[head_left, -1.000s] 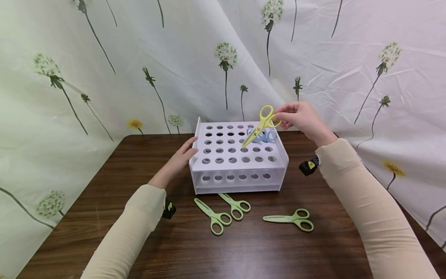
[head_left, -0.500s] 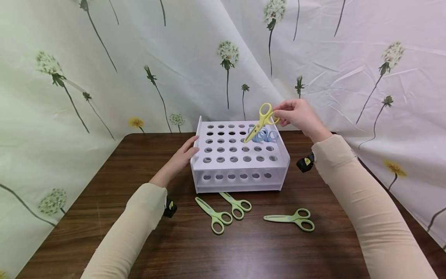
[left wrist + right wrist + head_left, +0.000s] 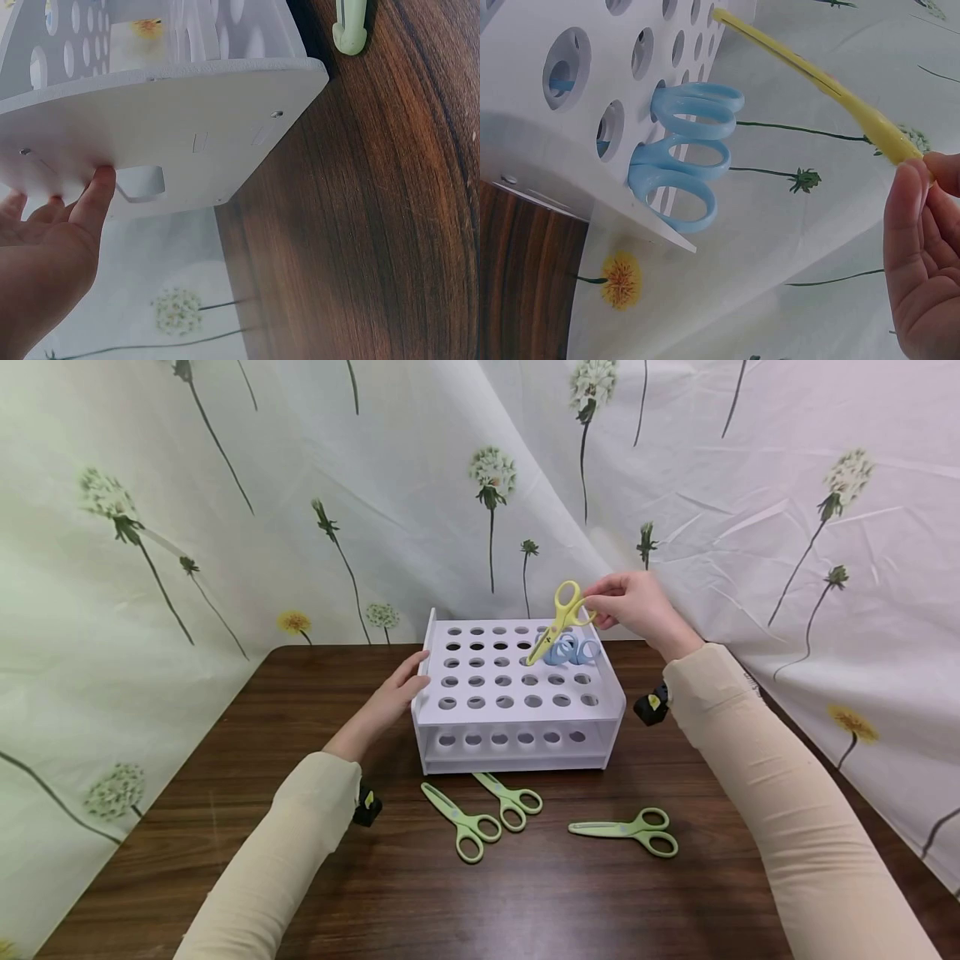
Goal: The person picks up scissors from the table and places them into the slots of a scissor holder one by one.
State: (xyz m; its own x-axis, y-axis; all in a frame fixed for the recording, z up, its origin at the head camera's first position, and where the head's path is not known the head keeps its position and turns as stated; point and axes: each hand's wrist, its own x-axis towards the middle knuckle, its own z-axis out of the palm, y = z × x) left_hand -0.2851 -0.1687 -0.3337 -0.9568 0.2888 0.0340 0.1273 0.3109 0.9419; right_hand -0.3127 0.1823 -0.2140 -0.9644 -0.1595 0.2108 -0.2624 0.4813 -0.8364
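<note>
My right hand (image 3: 633,603) pinches a pair of yellow scissors (image 3: 552,631) by one handle loop, blades slanting down to the left over the white rack (image 3: 517,713). The right wrist view shows these yellow scissors (image 3: 802,69) edge-on, their tip overlapping a far hole. Two pairs of blue scissors (image 3: 697,161) stand in holes at the rack's back right corner, loops up. My left hand (image 3: 390,695) rests with extended fingers against the rack's left side. Up close, its fingers (image 3: 91,202) lie on the side panel (image 3: 180,112), beside a cutout.
Three green scissors lie on the dark wooden table (image 3: 360,893): one pair (image 3: 461,820) at front left, another pair (image 3: 512,802) partly beneath the rack's front edge, and a third pair (image 3: 624,831) to the right. A flower-printed curtain (image 3: 420,510) hangs close behind.
My right hand has shifted slightly left, and the yellow scissors tilt a bit more upright over the rack. The left hand stays against the rack's side; the head view has shifted a little.
</note>
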